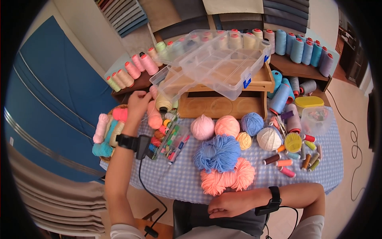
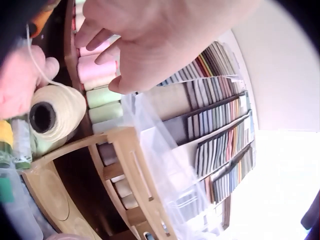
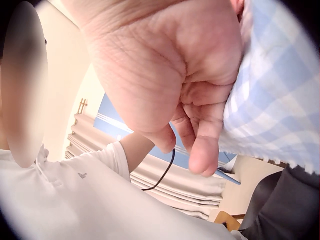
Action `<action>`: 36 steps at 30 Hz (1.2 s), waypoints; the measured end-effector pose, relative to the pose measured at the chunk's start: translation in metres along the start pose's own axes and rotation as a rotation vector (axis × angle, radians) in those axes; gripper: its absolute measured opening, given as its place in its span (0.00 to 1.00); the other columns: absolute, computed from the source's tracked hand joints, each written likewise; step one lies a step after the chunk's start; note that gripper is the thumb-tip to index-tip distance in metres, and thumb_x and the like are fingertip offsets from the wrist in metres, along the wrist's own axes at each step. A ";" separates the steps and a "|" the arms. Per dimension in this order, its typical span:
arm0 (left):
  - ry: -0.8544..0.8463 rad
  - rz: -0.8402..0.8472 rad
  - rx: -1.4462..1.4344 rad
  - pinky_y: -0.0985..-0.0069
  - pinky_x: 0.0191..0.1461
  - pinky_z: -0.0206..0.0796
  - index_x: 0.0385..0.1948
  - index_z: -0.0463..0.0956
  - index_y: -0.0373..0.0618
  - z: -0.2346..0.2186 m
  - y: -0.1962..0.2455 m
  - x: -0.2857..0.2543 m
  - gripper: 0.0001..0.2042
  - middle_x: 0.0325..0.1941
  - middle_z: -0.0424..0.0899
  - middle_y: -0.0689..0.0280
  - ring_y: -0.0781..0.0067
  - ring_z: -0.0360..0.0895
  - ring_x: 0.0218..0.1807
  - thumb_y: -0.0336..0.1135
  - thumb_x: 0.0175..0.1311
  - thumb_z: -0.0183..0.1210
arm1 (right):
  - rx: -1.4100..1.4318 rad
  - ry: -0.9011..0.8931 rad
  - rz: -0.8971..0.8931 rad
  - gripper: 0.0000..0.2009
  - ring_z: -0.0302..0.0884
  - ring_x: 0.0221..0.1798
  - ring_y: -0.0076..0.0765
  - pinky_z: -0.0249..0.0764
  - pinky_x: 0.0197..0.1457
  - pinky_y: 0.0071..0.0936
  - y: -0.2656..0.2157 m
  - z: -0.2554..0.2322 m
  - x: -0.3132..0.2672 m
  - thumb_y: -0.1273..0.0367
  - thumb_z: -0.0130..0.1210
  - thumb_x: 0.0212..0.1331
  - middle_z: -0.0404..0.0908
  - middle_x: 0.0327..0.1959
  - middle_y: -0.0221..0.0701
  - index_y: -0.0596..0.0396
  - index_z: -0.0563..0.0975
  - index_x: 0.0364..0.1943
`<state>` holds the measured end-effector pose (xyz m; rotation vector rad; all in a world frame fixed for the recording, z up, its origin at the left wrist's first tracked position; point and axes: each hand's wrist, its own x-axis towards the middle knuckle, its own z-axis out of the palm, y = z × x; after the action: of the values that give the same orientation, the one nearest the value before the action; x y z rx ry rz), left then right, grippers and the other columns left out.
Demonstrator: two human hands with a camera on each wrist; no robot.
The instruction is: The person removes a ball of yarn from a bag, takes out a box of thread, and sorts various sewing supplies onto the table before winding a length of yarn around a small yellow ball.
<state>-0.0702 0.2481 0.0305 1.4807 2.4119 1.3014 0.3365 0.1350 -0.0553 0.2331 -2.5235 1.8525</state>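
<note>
My left hand [image 1: 138, 104] is raised at the left end of the table, beside a cream thread cone [image 1: 163, 102] and a coral yarn skein [image 1: 154, 115]. In the left wrist view that hand [image 2: 155, 42] has loosely bent fingers with nothing visible between them, in front of pink spools [image 2: 95, 68]. The right hand [image 1: 229, 204] rests at the table's front edge, below an orange yarn skein [image 1: 227, 180]. Its fingers hang loosely curled and empty in the right wrist view, where the hand [image 3: 165, 65] is beside the checked cloth [image 3: 280, 85].
A clear divided box [image 1: 215, 67] lies tilted over a wooden rack [image 1: 223, 106]. Yarn balls [image 1: 227, 126], a case of coloured pens [image 1: 174, 140] and several small spools [image 1: 283, 163] cover much of the cloth. A basket of yarn [image 1: 104, 158] is at the left.
</note>
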 end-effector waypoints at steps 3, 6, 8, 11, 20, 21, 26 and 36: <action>0.147 0.132 0.094 0.69 0.49 0.69 0.39 0.79 0.33 -0.055 -0.014 -0.023 0.19 0.41 0.80 0.51 0.59 0.77 0.43 0.42 0.54 0.66 | -0.034 -0.016 -0.022 0.12 0.78 0.31 0.43 0.72 0.35 0.35 0.002 0.001 0.000 0.63 0.55 0.63 0.78 0.26 0.37 0.60 0.77 0.31; 0.157 0.149 0.199 0.68 0.55 0.65 0.40 0.78 0.34 -0.125 -0.022 -0.060 0.18 0.45 0.78 0.50 0.57 0.75 0.49 0.41 0.55 0.65 | 0.012 0.009 0.002 0.12 0.78 0.31 0.43 0.72 0.35 0.35 0.003 0.001 0.000 0.63 0.56 0.63 0.78 0.25 0.37 0.59 0.77 0.32; 0.217 0.013 0.358 0.66 0.56 0.65 0.43 0.78 0.36 -0.168 -0.051 -0.074 0.21 0.47 0.77 0.50 0.55 0.74 0.51 0.43 0.54 0.67 | 0.017 0.040 -0.012 0.12 0.78 0.30 0.43 0.72 0.34 0.35 0.004 0.001 0.000 0.63 0.56 0.63 0.79 0.25 0.37 0.59 0.77 0.33; 0.008 -0.061 0.432 0.65 0.61 0.63 0.51 0.76 0.38 -0.202 -0.066 -0.114 0.26 0.55 0.73 0.48 0.53 0.71 0.58 0.45 0.52 0.68 | 0.033 0.022 0.002 0.12 0.79 0.30 0.42 0.72 0.34 0.34 0.004 0.000 0.001 0.62 0.56 0.63 0.79 0.26 0.36 0.59 0.78 0.34; -0.397 0.018 0.345 0.66 0.69 0.56 0.63 0.65 0.42 -0.231 -0.093 -0.127 0.37 0.65 0.66 0.54 0.57 0.62 0.69 0.31 0.45 0.69 | 0.008 0.008 0.058 0.11 0.77 0.29 0.40 0.72 0.33 0.33 -0.004 -0.005 0.002 0.63 0.56 0.64 0.78 0.25 0.35 0.58 0.78 0.35; -0.425 0.068 0.368 0.65 0.68 0.58 0.62 0.66 0.41 -0.230 -0.095 -0.123 0.36 0.63 0.67 0.55 0.56 0.64 0.66 0.29 0.44 0.68 | 0.010 0.018 0.039 0.11 0.77 0.28 0.40 0.72 0.33 0.33 -0.003 -0.004 0.002 0.63 0.56 0.64 0.78 0.25 0.35 0.58 0.78 0.34; -0.353 0.034 0.497 0.67 0.59 0.65 0.54 0.72 0.38 -0.215 -0.083 -0.113 0.29 0.48 0.79 0.57 0.58 0.75 0.53 0.29 0.44 0.68 | 0.024 0.035 0.018 0.11 0.77 0.28 0.41 0.72 0.33 0.33 0.001 -0.002 0.001 0.64 0.56 0.63 0.78 0.24 0.36 0.59 0.78 0.34; -0.002 -0.127 -0.205 0.77 0.42 0.71 0.47 0.73 0.26 -0.139 -0.004 -0.062 0.28 0.40 0.81 0.59 0.75 0.78 0.40 0.48 0.59 0.65 | 0.028 0.038 0.014 0.11 0.79 0.30 0.42 0.72 0.34 0.34 0.001 0.000 0.000 0.64 0.56 0.64 0.79 0.26 0.37 0.59 0.78 0.35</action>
<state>-0.0966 0.1129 0.0946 1.2550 2.2488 1.4650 0.3359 0.1352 -0.0565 0.1784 -2.4826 1.8794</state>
